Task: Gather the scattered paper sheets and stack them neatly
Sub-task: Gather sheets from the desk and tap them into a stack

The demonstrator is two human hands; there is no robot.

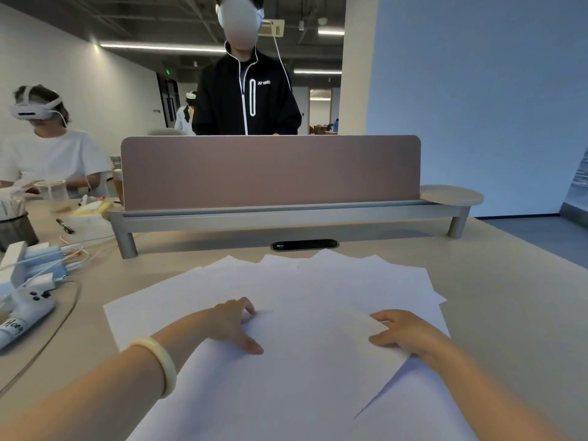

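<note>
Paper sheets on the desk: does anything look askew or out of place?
The paper sheets lie unaligned, their corners fanning out at different angles along the far and right edges. The top sheet, pinched by the right hand, sits rotated with its near-right edge lifted. The left hand rests on the paper.

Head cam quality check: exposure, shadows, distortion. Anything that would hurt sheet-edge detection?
Head view: the paper sheets are nearly blown out, so overlapping edges read faintly. There is one crisp shadow under the lifted edge near the right hand. The ceiling strip light flares. Wide-angle distortion bows the divider rail. The whole frame is slightly soft.
</note>
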